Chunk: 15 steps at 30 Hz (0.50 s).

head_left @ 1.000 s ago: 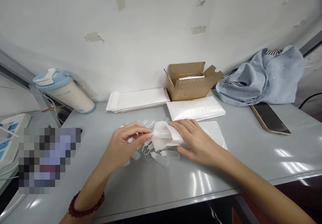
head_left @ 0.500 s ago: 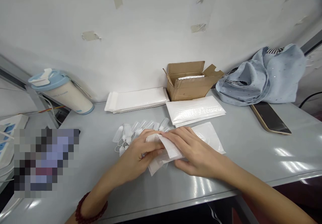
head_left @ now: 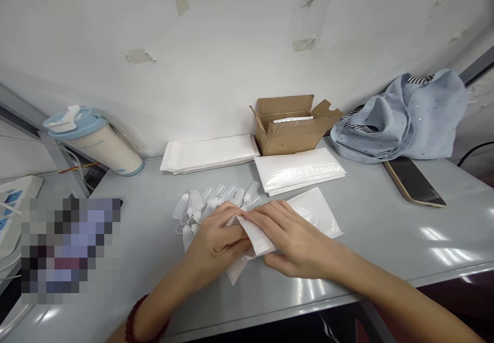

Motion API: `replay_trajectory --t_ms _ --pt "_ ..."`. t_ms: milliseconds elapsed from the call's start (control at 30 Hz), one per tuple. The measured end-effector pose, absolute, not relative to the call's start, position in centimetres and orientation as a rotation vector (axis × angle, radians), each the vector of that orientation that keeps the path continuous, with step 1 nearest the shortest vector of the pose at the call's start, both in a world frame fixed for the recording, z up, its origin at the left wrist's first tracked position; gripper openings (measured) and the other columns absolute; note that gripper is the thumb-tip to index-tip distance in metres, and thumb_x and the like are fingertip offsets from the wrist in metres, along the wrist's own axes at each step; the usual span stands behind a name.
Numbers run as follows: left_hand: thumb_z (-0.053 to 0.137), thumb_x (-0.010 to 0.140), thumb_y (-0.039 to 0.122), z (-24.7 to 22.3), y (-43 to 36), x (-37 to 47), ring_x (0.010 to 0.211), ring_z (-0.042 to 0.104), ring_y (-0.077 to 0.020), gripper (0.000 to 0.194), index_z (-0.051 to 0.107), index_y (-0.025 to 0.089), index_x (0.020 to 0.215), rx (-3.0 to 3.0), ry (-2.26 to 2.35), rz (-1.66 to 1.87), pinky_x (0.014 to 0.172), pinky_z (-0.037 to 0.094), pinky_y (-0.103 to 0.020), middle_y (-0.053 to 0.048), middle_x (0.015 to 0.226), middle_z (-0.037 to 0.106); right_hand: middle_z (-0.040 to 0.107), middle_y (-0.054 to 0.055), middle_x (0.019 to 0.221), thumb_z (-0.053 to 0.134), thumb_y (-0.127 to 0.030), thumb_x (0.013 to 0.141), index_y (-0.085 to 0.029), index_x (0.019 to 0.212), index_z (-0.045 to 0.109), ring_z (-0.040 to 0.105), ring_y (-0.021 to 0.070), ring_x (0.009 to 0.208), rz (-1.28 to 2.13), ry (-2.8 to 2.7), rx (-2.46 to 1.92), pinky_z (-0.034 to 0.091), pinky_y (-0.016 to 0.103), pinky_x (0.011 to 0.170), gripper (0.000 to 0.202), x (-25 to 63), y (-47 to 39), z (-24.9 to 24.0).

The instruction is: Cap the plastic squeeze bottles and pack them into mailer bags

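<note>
A white bubble mailer (head_left: 316,213) lies slanted across the desk, its near end lifted and held at the mouth. My right hand (head_left: 293,237) is closed over that end, thumb below and fingers on top. At the mailer's opening, my left hand (head_left: 216,237) is closed, with its fingertips partly inside, hidden by the flap (head_left: 257,237). Whether something small is between the left fingertips does not show. Just behind the left hand lie several small clear plastic squeeze bottles (head_left: 210,196) with white caps and loops.
Behind stand stacked white mailers (head_left: 210,152), another mailer pile (head_left: 301,170) and an open cardboard box (head_left: 289,134). A blue cloth bag (head_left: 401,119) and a phone (head_left: 415,181) are on the right. A tumbler (head_left: 96,140) and a power strip (head_left: 15,209) are at left.
Both hands have drawn slightly nearer with the mailer's end. The left fingers sit a little deeper at the opening, and more of the bottles shows behind them.
</note>
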<state>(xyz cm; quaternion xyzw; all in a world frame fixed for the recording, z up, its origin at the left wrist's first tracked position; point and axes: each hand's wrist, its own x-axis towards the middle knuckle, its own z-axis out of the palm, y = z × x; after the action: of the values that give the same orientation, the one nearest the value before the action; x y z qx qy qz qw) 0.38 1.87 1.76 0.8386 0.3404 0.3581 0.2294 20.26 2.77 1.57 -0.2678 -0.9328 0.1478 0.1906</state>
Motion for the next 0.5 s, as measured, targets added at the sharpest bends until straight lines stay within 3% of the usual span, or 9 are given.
replay_trajectory --t_ms 300,433,500 --pt "0.059 0.081 0.006 1.5 1.7 0.6 0.079 0.053 -0.0174 0.021 0.063 0.015 0.063 2.288 1.014 0.982 0.063 0.046 -0.026 -0.004 0.074 0.059 0.055 0.013 0.112 0.052 -0.015 0.076 -0.008 0.133 0.038 0.047 0.0258 0.101 0.371 -2.611 -0.773 0.043 0.042 0.084 0.06 20.2 2.7 1.5" --pt "0.062 0.082 0.014 2.1 1.6 0.2 0.066 0.056 -0.0137 0.009 0.069 0.019 0.084 2.187 1.153 1.082 0.061 0.047 -0.025 -0.001 0.072 0.064 0.056 0.015 0.116 0.053 -0.017 0.077 -0.009 0.131 0.038 0.048 0.0261 0.105 0.302 -2.526 -0.794 0.043 0.043 0.086 0.056 20.7 3.2 1.9" --pt "0.064 0.082 0.02 2.4 1.6 0.0 0.064 0.059 -0.013 0.019 0.065 0.022 0.1 2.006 1.339 1.128 0.062 0.048 -0.024 0.0 0.076 0.068 0.056 0.015 0.117 0.052 -0.017 0.078 -0.009 0.131 0.037 0.049 0.0258 0.105 0.272 -2.491 -0.81 0.044 0.043 0.087 0.056 21.1 3.5 2.1"
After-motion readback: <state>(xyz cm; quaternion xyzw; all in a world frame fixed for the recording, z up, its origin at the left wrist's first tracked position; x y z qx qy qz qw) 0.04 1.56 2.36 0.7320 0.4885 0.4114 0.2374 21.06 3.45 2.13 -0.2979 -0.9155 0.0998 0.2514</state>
